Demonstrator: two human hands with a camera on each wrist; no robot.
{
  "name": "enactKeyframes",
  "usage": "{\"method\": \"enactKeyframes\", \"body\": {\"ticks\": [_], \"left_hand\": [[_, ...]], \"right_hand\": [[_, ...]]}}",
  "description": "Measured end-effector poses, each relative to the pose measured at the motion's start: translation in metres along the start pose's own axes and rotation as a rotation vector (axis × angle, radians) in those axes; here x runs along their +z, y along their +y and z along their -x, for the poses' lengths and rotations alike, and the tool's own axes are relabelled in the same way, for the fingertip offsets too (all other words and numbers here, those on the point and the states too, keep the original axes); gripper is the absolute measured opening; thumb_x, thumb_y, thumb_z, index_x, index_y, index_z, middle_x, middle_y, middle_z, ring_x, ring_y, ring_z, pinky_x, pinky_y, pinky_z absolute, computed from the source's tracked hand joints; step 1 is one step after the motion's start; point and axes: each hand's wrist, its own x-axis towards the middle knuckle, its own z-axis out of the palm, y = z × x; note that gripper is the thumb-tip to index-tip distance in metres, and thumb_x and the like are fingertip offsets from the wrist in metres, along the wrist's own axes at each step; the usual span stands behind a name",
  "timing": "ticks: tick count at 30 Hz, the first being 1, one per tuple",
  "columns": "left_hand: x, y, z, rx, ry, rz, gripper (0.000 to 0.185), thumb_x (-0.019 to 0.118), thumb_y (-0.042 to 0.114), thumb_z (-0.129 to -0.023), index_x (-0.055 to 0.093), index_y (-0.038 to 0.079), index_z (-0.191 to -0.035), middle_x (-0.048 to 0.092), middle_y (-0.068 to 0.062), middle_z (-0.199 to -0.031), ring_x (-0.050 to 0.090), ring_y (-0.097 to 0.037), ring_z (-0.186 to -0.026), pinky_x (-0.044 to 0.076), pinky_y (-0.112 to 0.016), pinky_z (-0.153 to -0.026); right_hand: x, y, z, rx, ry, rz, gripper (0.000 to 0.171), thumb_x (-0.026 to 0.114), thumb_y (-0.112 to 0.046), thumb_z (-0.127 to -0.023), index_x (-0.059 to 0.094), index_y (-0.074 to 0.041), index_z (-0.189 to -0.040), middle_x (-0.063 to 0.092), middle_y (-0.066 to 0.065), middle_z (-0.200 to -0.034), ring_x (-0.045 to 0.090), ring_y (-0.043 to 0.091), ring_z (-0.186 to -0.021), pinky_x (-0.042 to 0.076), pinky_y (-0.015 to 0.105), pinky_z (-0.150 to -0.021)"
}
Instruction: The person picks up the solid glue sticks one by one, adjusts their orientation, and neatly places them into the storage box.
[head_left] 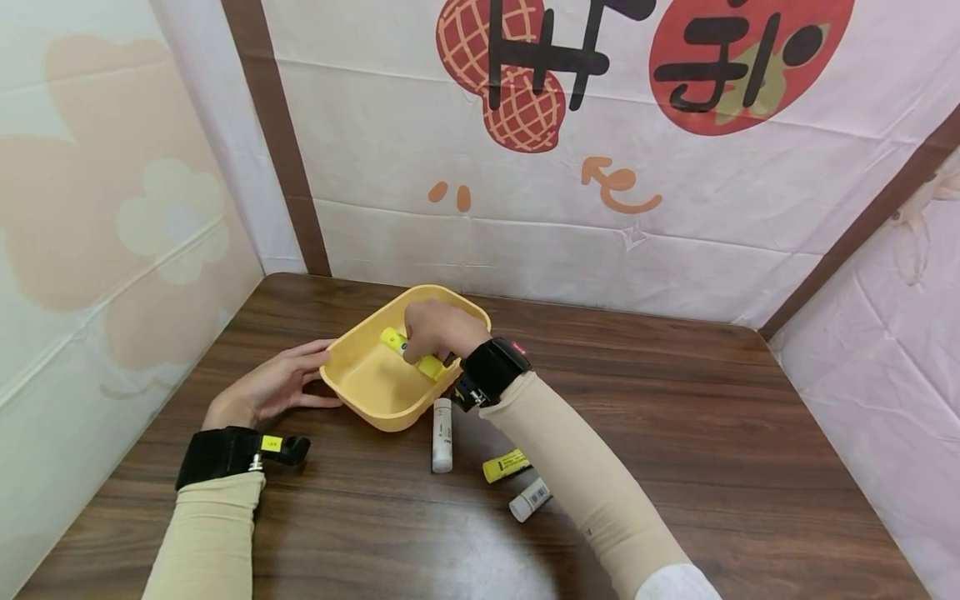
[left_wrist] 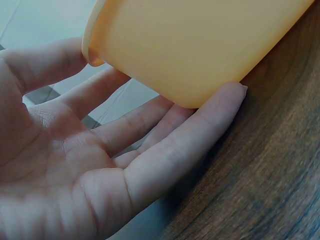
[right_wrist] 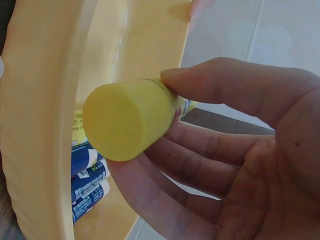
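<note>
My right hand (head_left: 444, 327) grips a yellow glue stick (right_wrist: 122, 120) over the inside of a yellow plastic bin (head_left: 378, 393). Thumb and fingers close around its middle, and both ends stick out. In the right wrist view, several more glue sticks (right_wrist: 89, 185), blue ones and a yellow one, lie in the bin beneath it. My left hand (head_left: 279, 382) touches the bin's left corner with spread, fairly straight fingers. Up close in the left wrist view, a fingertip meets the rim and the thumb (left_wrist: 200, 125) presses low on the outer wall.
On the brown wooden table (head_left: 675, 433), a white glue stick (head_left: 442, 437) lies just in front of the bin. Nearer my right sleeve are a yellow glue stick (head_left: 505, 465) and another white one (head_left: 530, 500), partly hidden by the arm. Printed cloth (head_left: 375, 150) hangs behind the table.
</note>
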Motion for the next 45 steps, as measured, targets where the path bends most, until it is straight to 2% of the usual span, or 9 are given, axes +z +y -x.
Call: {"method": "enactKeyframes", "body": {"ticks": [7,18,22,26,29,33,38,45], "left_hand": [[-0.002,0.001,0.003,0.02,-0.028,0.023,0.061,0.041,0.033,-0.113,0.02,0.008,-0.165,0.052,0.014,-0.137,0.062,-0.004,-0.12,0.062,-0.045,-0.098],[-0.001,-0.001,0.0,-0.006,-0.014,0.023,0.062,0.04,0.033,-0.114,0.017,0.007,-0.165,0.053,0.014,-0.138,0.062,-0.003,-0.121,0.061,-0.045,-0.099],[0.0,0.0,0.001,-0.008,-0.006,0.011,0.064,0.039,0.034,-0.114,0.014,0.006,-0.165,0.052,0.013,-0.138,0.061,-0.002,-0.121,0.061,-0.047,-0.1],[0.001,0.001,0.001,-0.003,-0.009,-0.001,0.065,0.04,0.035,-0.113,0.014,0.006,-0.166,0.049,0.012,-0.139,0.061,-0.002,-0.121,0.061,-0.047,-0.1],[0.001,0.001,0.002,-0.002,-0.011,-0.003,0.065,0.04,0.035,-0.113,0.014,0.006,-0.166,0.048,0.009,-0.142,0.061,-0.002,-0.121,0.061,-0.047,-0.1],[0.001,0.001,0.002,-0.009,-0.004,-0.001,0.066,0.041,0.035,-0.113,0.012,0.006,-0.166,0.045,0.004,-0.146,0.061,-0.003,-0.121,0.06,-0.048,-0.101],[0.0,0.001,0.001,-0.003,-0.018,-0.003,0.066,0.04,0.035,-0.113,0.012,0.006,-0.166,0.047,0.006,-0.145,0.061,-0.003,-0.122,0.061,-0.047,-0.101],[0.0,0.0,0.0,-0.01,-0.009,-0.004,0.066,0.041,0.035,-0.113,0.013,0.007,-0.166,0.048,0.008,-0.141,0.06,-0.003,-0.121,0.06,-0.048,-0.101]], "right_hand": [[0.0,-0.001,-0.009,0.011,-0.03,0.018,0.043,0.062,-0.005,-0.087,0.036,-0.016,-0.055,0.028,-0.005,-0.054,0.041,0.009,-0.045,0.044,0.019,-0.043],[-0.001,0.002,-0.019,0.092,-0.084,-0.017,0.04,0.064,-0.005,-0.087,0.038,-0.017,-0.059,0.034,-0.004,-0.057,0.043,0.01,-0.048,0.042,0.019,-0.046],[-0.001,0.001,-0.021,0.107,-0.082,-0.051,0.037,0.064,-0.003,-0.085,0.04,-0.016,-0.061,0.034,-0.004,-0.057,0.041,0.011,-0.048,0.04,0.02,-0.045],[-0.001,0.0,-0.024,0.123,-0.077,-0.038,0.037,0.063,-0.002,-0.084,0.038,-0.017,-0.06,0.034,-0.003,-0.056,0.04,0.011,-0.046,0.038,0.02,-0.044],[-0.001,-0.003,-0.026,0.143,-0.073,-0.013,0.036,0.064,-0.004,-0.084,0.039,-0.017,-0.061,0.037,-0.003,-0.056,0.046,0.012,-0.046,0.041,0.021,-0.044],[0.001,-0.006,-0.028,0.159,-0.069,0.01,0.024,0.067,-0.008,-0.083,0.05,-0.014,-0.067,0.05,-0.001,-0.062,0.058,0.016,-0.054,0.048,0.023,-0.046],[0.002,-0.009,-0.031,0.172,-0.077,0.037,0.01,0.069,-0.01,-0.084,0.059,-0.012,-0.081,0.056,0.001,-0.069,0.057,0.014,-0.053,0.05,0.024,-0.048],[0.001,-0.012,-0.036,0.216,-0.128,0.068,0.013,0.072,-0.015,-0.087,0.061,-0.012,-0.092,0.054,0.0,-0.074,0.057,0.013,-0.055,0.051,0.024,-0.051]]}}
